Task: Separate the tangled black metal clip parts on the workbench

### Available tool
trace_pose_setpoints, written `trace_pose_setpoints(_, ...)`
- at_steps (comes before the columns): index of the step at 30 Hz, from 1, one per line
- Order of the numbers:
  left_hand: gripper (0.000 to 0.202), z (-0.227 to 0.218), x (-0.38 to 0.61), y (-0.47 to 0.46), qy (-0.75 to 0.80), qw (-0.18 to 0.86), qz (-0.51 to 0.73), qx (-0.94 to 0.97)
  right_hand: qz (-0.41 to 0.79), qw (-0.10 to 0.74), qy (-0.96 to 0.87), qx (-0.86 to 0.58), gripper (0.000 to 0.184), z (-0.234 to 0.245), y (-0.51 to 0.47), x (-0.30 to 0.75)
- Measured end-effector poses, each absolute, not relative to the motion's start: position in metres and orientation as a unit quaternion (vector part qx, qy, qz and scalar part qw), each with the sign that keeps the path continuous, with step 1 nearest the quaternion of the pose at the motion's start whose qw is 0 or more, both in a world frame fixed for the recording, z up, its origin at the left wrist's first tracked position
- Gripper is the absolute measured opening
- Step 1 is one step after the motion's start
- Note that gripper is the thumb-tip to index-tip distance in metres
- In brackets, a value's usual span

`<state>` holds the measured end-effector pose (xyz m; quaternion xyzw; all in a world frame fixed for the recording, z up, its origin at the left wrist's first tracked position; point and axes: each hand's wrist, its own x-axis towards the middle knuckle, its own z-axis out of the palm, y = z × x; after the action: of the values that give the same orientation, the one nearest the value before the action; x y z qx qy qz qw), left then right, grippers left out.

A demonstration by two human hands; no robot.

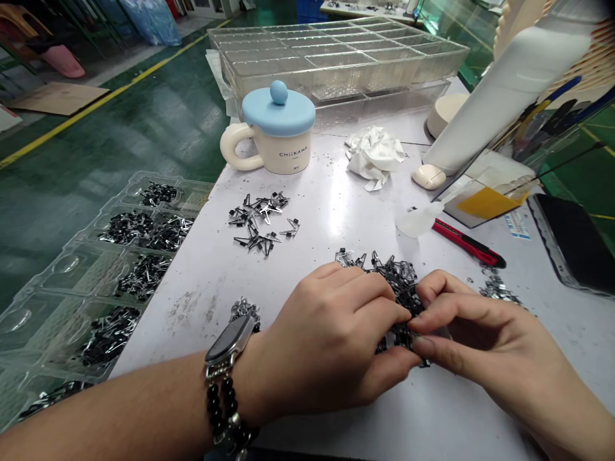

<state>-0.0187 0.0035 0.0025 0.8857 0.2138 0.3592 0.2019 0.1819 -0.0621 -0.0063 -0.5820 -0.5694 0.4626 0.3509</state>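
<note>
My left hand (pixel 336 333), with a watch and beaded bracelet on its wrist, reaches over a pile of small black-and-silver metal clips (pixel 396 275). Its finger and thumb close together at the near right side of the pile. Meeting it there, my right hand (pixel 466 326) is closed in a pinch, fingertips almost touching the left ones. Whatever lies between the fingertips is too small and covered to make out. A looser group of similar clips (pixel 259 221) is spread farther left on the white table (pixel 192 346). Small silver pieces (pixel 245 310) lie beside the watch.
A clear compartment tray (pixel 62 282) with clips sits along the left edge. Behind are a lidded mug (pixel 283 141), crumpled tissue (pixel 375 153) and a large divided plastic box (pixel 336 57). A red cutter knife (pixel 466 243), white bottle (pixel 504 89) and phone (pixel 576 243) occupy the right.
</note>
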Motion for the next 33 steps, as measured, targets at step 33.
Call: trace_pose_setpoints(33, 0.02, 0.006, -0.018, 0.005, 0.202, 0.219, 0.363, 0.883, 0.45, 0.284, -0.619, -0.578, 0.005, 0.009, -0.058, 0.185)
